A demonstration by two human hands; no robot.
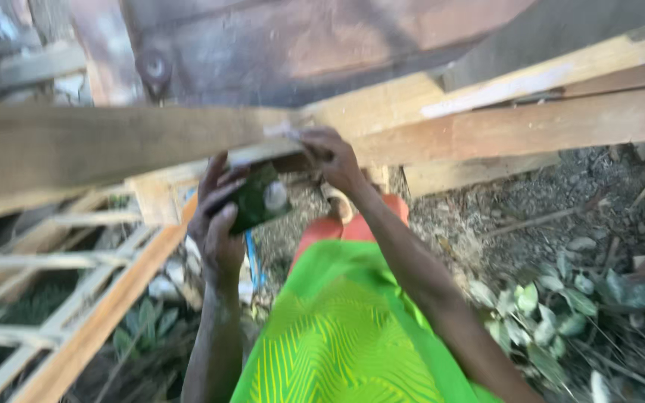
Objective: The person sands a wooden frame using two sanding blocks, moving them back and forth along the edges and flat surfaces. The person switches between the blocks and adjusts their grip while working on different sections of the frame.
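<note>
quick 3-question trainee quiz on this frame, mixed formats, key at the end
1. True or false: the left hand holds a dark green object with a pale round part.
2. Where is the right hand? A) on the ground among the leaves B) up at the wooden plank C) on the ladder-like wooden frame
3. Fill in: the ladder-like wooden frame lies at the lower ____ of the view.

Key: 1 true; 2 B; 3 left.
</note>
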